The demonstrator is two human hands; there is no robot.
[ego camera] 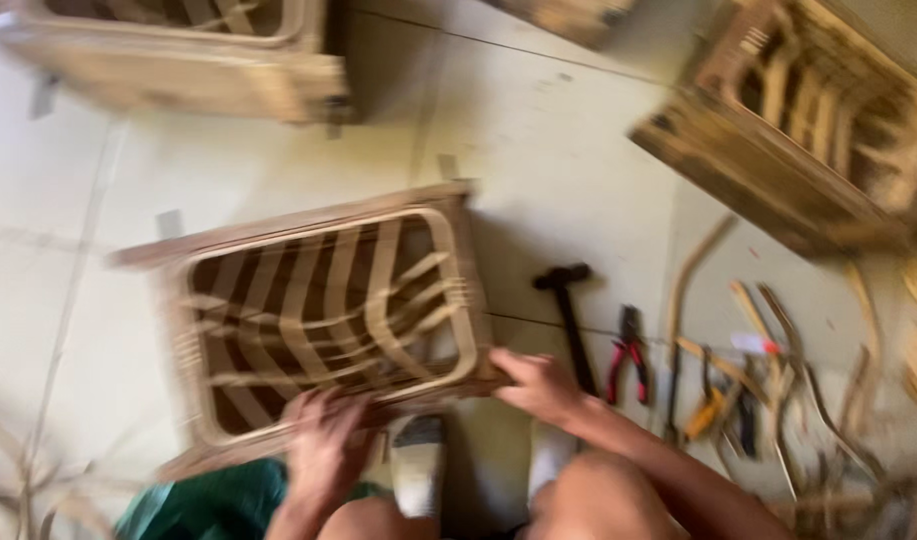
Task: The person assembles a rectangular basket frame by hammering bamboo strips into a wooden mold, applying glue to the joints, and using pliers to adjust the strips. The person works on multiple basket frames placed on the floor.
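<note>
Floor: pale tiled floor [558,150], blurred; two more rattan frames at the top edge.
Frame: rattan-and-wood frame [323,310] lay flat on the floor in front of you.
Left hand [326,445]: fingers curled over the frame's near edge.
Right hand [538,385]: fingers closed on its near right corner.
Room: hammer [570,315], red pliers [628,355] and rattan strips [778,390] crowded your right; left floor open.
</note>
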